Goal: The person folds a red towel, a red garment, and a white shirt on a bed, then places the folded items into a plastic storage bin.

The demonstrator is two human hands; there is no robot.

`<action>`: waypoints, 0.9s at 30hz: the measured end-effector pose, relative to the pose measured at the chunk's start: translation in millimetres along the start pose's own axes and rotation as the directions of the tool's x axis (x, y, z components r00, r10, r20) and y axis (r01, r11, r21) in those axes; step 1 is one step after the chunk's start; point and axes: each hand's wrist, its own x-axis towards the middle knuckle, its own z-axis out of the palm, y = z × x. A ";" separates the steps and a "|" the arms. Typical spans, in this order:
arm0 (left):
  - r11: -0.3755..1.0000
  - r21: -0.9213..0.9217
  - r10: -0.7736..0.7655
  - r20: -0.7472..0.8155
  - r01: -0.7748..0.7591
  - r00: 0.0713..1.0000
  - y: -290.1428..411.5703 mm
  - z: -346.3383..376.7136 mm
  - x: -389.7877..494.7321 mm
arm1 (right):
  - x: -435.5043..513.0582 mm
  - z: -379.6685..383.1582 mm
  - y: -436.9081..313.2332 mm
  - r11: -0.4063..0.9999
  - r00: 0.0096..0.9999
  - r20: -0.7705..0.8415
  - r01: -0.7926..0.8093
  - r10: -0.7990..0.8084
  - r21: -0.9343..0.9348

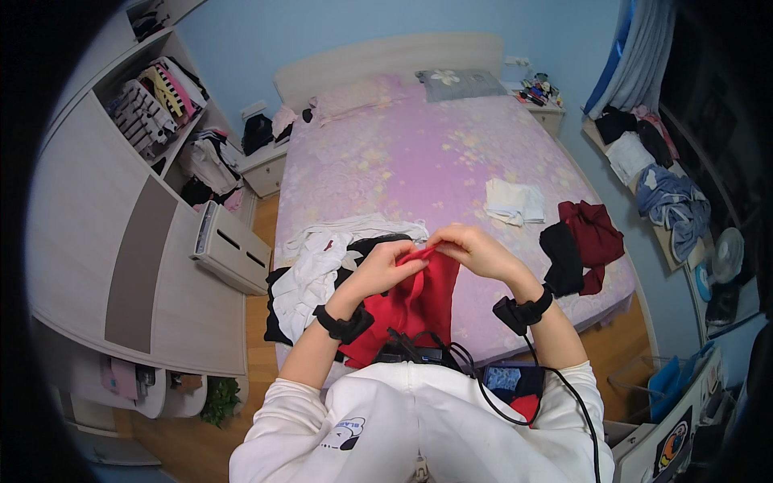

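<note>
A bright red garment (436,296) hangs between my hands at the near side of the bed, its lower part lying in front of my body. The fingers of my left hand (391,265) pinch its upper edge. Close beside it, my right hand (474,247) grips the same edge. Just left of the garment lies a loose pile of white clothes (311,271), with black cloth among them. A folded white cloth (513,202) rests on the bed beyond my right hand. Farther right are a black garment (561,256) and a dark red garment (595,232), side by side.
The bed (416,157) has a purple floral sheet. An open wardrobe (175,115) and a white cabinet (232,244) stand at left. Clothes (670,199) and a fan (726,255) sit along the right-hand sill. A black cable (567,386) runs from my right wrist strap.
</note>
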 end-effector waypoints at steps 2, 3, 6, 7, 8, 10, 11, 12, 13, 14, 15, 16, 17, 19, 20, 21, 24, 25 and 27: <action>0.995 -0.095 -0.012 -0.135 -0.001 0.991 -4.0 11.4 2.8 | -4.2 6.4 3.4 0.961 0.925 -0.349 0.056 -0.151 -0.269; 0.963 -0.266 -0.096 -0.193 0.042 0.977 -6.8 16.9 5.4 | -8.2 8.6 4.5 0.979 0.915 -0.404 -0.081 -0.002 -0.189; 0.798 -0.598 -0.232 -0.192 0.073 0.954 -16.2 27.3 6.6 | -19.4 23.5 3.2 0.932 0.863 -0.377 -0.364 0.336 -0.002; 0.792 -0.606 -0.231 -0.187 0.072 0.955 -19.0 30.2 6.4 | -22.7 29.4 2.1 0.933 0.890 -0.285 -0.354 0.355 0.056; 0.787 -0.613 -0.231 -0.182 0.074 0.956 -21.6 32.5 6.0 | -25.1 36.7 1.0 0.952 0.921 -0.248 -0.277 0.302 0.130; 0.833 -0.553 -0.126 -0.152 0.021 0.980 -26.3 35.6 4.2 | -27.2 44.9 2.1 0.953 0.946 -0.147 -0.269 0.288 0.139; 0.851 -0.525 -0.054 -0.130 -0.023 0.990 -28.3 36.7 3.4 | -27.4 47.0 3.8 0.953 0.942 -0.166 -0.272 0.293 0.136; 0.882 -0.472 -0.055 -0.129 -0.012 0.990 -30.5 37.3 1.7 | -27.5 48.2 5.9 0.955 0.945 -0.165 -0.262 0.283 0.137; 0.885 -0.466 -0.060 -0.145 -0.015 0.988 -32.3 37.6 0.6 | -26.4 49.2 8.2 0.958 0.948 -0.163 -0.251 0.272 0.138; 0.890 -0.455 -0.065 -0.157 -0.014 0.986 -33.9 37.6 -0.6 | -26.5 49.1 10.1 0.955 0.949 -0.136 -0.268 0.285 0.130; 0.895 -0.446 -0.072 -0.171 -0.012 0.983 -34.9 36.8 -1.8 | -24.8 49.5 11.9 0.950 0.951 -0.101 -0.276 0.292 0.144; 0.910 -0.414 -0.123 -0.190 0.034 0.974 -34.9 34.4 -3.5 | -23.5 49.0 12.9 0.944 0.950 -0.079 -0.286 0.302 0.162; 0.902 -0.430 -0.055 -0.224 -0.048 0.973 -33.7 30.2 -6.2 | -21.6 48.3 12.9 0.933 0.945 -0.036 -0.312 0.324 0.181; 0.908 -0.414 -0.071 -0.302 -0.064 0.951 -26.5 17.7 -12.4 | -16.7 42.7 11.2 0.925 0.952 -0.015 -0.294 0.307 0.239; 0.918 -0.387 -0.071 -0.368 -0.083 0.927 -19.9 6.9 -20.8 | -12.8 37.7 9.3 0.923 0.960 0.006 -0.271 0.280 0.275; 0.930 -0.359 -0.095 -0.427 -0.072 0.899 -11.3 -9.0 -30.7 | -9.0 30.7 6.9 0.904 0.956 -0.039 -0.261 0.290 0.340; 0.977 -0.107 0.061 -0.690 -0.185 0.722 26.5 -61.0 -75.1 | 4.7 3.8 -4.2 0.760 0.959 -0.110 -0.133 0.260 0.636; 0.942 -0.151 0.093 -0.742 -0.300 0.664 40.7 -73.6 -93.4 | 10.3 -3.6 -9.8 0.625 0.967 -0.095 -0.076 0.235 0.777; 0.917 -0.202 0.058 -0.787 -0.345 0.614 72.0 -93.1 -135.9 | 23.9 -14.9 -22.5 0.598 0.983 -0.062 -0.055 0.174 0.799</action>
